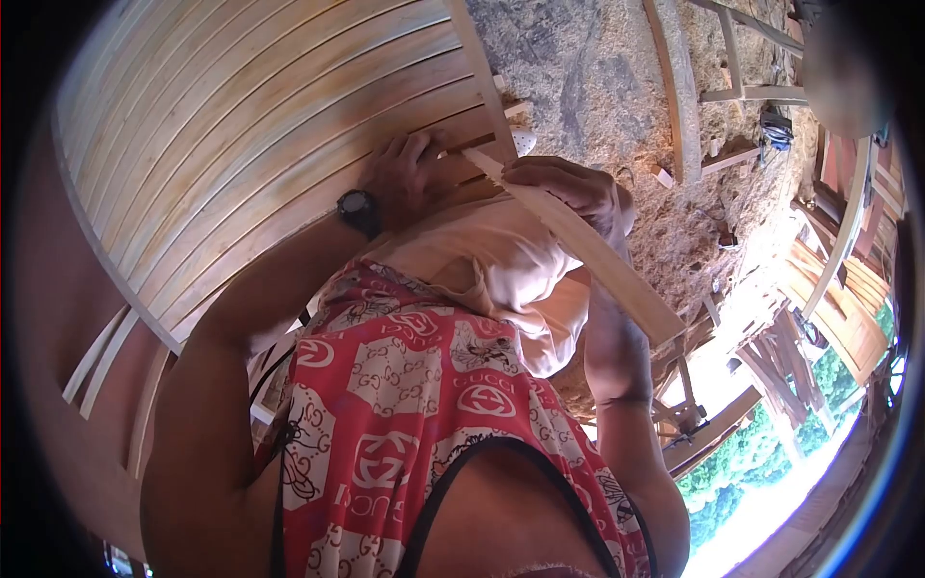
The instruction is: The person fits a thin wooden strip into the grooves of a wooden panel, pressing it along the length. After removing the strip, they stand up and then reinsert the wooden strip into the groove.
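Note:
My right hand (570,191) is closed around a long, tapered strip of pale wood (602,258). The strip's narrow, rough-edged tip points at the slatted wooden panel (289,125), and its wide end slants down past my right forearm. On the panel near its lower right corner lies my left hand (403,171), fingers bent and apart, touching the slats. A dark gap between slats shows beside those fingers. A black watch (359,212) is on the left wrist. My light-coloured shorts (501,250) are just below both hands.
Sawdust covers the ground (617,106) beyond the panel. A long timber (676,87) lies across it, near small offcuts (663,176). A blue-and-black tool (777,130) sits farther right. Stacked boards (833,308) stand at the right, with greenery behind.

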`<state>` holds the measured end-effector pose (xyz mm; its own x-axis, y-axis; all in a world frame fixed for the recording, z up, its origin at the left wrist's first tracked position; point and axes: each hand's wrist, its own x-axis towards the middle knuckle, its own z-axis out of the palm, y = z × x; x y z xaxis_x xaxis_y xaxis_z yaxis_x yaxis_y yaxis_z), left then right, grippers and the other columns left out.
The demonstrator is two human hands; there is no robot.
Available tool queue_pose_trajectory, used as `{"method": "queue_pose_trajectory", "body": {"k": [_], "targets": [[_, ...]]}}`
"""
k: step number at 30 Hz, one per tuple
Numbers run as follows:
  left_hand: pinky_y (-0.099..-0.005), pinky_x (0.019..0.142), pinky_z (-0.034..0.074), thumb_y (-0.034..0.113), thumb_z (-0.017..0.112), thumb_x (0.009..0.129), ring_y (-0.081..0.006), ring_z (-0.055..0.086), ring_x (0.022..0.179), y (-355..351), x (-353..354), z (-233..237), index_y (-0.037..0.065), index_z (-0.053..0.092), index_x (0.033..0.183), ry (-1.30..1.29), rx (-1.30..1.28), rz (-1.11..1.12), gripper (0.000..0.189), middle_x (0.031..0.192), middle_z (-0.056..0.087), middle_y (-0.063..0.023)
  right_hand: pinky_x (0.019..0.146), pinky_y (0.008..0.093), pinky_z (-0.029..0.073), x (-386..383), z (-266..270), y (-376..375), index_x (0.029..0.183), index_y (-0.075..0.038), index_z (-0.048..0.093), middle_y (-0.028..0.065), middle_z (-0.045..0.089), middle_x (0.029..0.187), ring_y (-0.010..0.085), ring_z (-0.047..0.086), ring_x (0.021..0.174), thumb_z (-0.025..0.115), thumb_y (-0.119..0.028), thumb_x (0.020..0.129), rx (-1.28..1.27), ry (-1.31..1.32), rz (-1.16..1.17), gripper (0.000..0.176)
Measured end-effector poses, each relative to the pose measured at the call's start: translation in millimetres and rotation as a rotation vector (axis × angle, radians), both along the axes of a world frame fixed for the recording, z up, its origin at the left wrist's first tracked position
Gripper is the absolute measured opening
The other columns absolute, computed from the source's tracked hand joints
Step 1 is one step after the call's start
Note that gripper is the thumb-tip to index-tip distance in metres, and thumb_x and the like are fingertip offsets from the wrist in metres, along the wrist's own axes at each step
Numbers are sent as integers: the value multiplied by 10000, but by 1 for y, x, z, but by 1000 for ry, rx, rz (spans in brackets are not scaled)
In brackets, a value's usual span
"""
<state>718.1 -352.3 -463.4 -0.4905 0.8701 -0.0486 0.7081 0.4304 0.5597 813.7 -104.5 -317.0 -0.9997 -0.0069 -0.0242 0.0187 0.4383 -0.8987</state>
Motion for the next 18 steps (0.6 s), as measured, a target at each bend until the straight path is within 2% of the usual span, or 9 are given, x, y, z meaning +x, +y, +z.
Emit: {"method": "queue_pose_trajectory", "body": {"k": [5,13,18], "targets": [[-478,988,514,503,692,936,-324,590,1195,-2,-3,-5,72,588,1427,-7,39,-8,662,1285,575,-113,695,321,615,1,-12,3,1110,-30,759,140,781,1078,242,790,859,838,-125,792,-3,78,6,341],[-485,952,527,488,708,924,-310,593,1198,-3,-2,-9,76,624,1392,-3,17,-15,630,1280,572,-96,715,337,609,-5,-3,-1,1122,-33,756,139,775,1085,260,784,878,830,-110,799,-62,6,-20,340],[-477,931,528,494,710,921,-310,598,1181,-4,-1,-13,94,637,1384,57,49,-6,615,1252,575,-98,726,340,608,-7,-8,-2,1123,-33,751,138,771,1094,266,781,890,832,-108,789,-16,23,-12,352]]}}
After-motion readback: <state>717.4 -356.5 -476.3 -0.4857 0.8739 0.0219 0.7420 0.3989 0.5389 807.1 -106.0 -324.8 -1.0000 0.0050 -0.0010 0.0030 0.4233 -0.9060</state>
